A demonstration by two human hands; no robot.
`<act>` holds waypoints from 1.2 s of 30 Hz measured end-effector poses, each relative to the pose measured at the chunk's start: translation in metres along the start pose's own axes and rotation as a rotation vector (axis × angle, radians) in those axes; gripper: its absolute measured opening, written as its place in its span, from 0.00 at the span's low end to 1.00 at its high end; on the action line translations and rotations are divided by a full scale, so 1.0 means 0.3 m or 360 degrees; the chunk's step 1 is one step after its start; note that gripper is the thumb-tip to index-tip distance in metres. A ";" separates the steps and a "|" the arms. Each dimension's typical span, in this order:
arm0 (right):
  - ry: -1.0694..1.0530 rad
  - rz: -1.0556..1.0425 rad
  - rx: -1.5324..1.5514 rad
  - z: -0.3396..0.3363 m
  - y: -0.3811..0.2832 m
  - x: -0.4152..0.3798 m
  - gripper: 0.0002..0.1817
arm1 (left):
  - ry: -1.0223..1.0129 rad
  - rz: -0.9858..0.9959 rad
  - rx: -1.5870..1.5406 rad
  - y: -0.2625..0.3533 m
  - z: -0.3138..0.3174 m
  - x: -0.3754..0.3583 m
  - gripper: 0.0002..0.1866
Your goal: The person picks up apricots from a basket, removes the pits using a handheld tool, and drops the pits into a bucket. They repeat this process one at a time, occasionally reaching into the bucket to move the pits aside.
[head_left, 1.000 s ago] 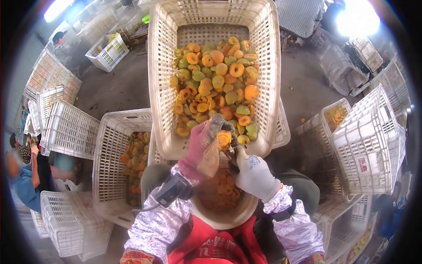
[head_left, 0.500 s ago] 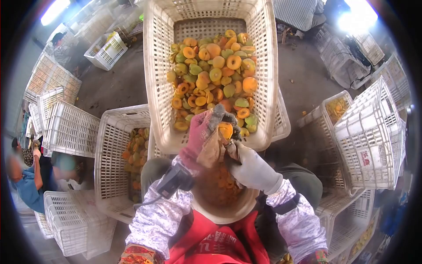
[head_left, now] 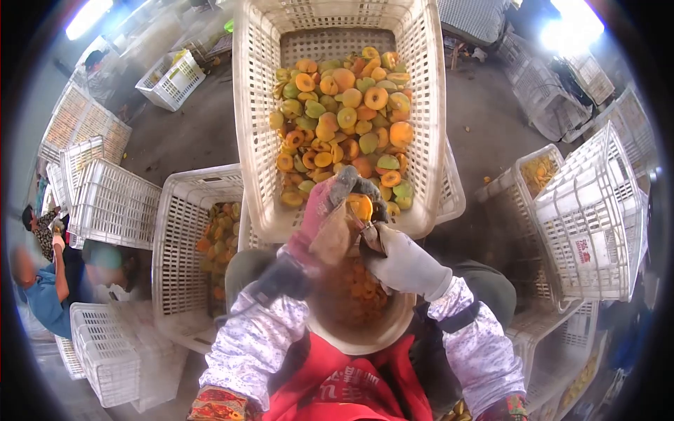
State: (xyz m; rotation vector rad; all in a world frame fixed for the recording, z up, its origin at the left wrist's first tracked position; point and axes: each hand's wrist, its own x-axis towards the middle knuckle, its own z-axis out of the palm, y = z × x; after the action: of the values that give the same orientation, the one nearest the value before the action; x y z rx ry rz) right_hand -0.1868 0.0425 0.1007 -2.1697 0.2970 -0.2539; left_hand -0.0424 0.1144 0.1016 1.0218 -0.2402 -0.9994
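My left hand (head_left: 330, 214), in a pink and dark grey glove, is closed around an orange-yellow peach half (head_left: 360, 206). A pale brown cloth piece (head_left: 333, 237) covers part of that glove. My right hand (head_left: 407, 264), in a whitish glove, is closed on a small metal pitting tool (head_left: 371, 237), whose tip meets the lower edge of the fruit; its exact shape is partly hidden. Below both hands, a white bucket (head_left: 361, 345) between my knees contains orange fruit pieces (head_left: 356, 295). Just beyond them is a white crate (head_left: 247, 126) with many green and orange peach halves (head_left: 344, 116).
At left, another white crate (head_left: 166, 252) holds fruit. Stacked crates (head_left: 116, 203) stand farther left, near a person in blue (head_left: 43, 295). More crates (head_left: 586, 224) lean at right, beside one with yellow-orange pieces (head_left: 539, 172).
The metal tool and my right hand have shifted slightly against the peach half. My left wrist has turned a little; both hands keep their hold.
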 end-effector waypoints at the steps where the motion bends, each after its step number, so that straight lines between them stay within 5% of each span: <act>1: -0.0131 0.0119 0.0016 -0.025 -0.028 0.004 0.14 | -0.0162 0.0010 0.0033 0.010 -0.006 0.004 0.23; 2: -0.0260 0.0241 0.0042 -0.032 -0.044 0.007 0.14 | -0.0320 0.0014 0.0076 0.017 -0.014 0.002 0.23; 3: -0.0264 0.0235 0.0047 -0.017 -0.034 0.008 0.14 | -0.0355 0.0341 0.0313 -0.007 -0.017 0.008 0.23; 5: 0.0090 0.0120 0.0164 0.029 0.012 -0.008 0.14 | -0.0143 0.0255 0.0176 -0.035 0.005 -0.001 0.23; 11: 0.0026 -0.0057 0.0176 0.030 0.028 0.023 0.13 | 0.0136 0.0131 0.0000 -0.031 0.017 0.003 0.23; 15: -0.0044 0.0174 0.0011 0.038 0.014 -0.004 0.11 | -0.0119 -0.0002 -0.0109 -0.030 -0.021 0.013 0.21; 21: 0.0274 -0.0213 -0.0163 0.051 0.005 -0.011 0.07 | -0.0451 -0.0120 -0.0389 0.030 0.017 -0.010 0.19; 24: 0.0008 0.0259 0.0466 -0.019 -0.075 -0.010 0.05 | -0.0509 -0.0123 -0.0562 -0.007 -0.002 -0.001 0.18; 26: -0.0466 0.0892 0.0906 -0.076 -0.107 0.005 0.08 | -0.0539 -0.0070 -0.0628 -0.050 -0.029 0.013 0.18; 29: -0.0538 0.0875 0.0865 -0.071 -0.107 0.008 0.08 | -0.0484 0.0019 -0.0782 -0.067 -0.028 0.010 0.19; 31: -0.0527 0.0850 0.0815 -0.050 -0.083 0.002 0.07 | -0.0352 -0.0054 -0.0332 -0.006 0.015 -0.026 0.20; 33: -0.0219 0.0358 0.0451 -0.008 -0.046 -0.009 0.11 | -0.0279 -0.0001 -0.0243 -0.010 0.013 -0.040 0.20; 36: -0.0592 0.0829 0.1116 -0.062 -0.089 -0.013 0.10 | -0.0382 -0.0013 -0.0348 -0.012 0.005 -0.031 0.20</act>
State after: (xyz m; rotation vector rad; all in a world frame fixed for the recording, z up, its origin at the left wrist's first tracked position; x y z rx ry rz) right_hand -0.1929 0.0444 0.1329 -1.3506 0.4631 0.3036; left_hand -0.0507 0.1202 0.1019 0.7049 -0.3165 -1.1297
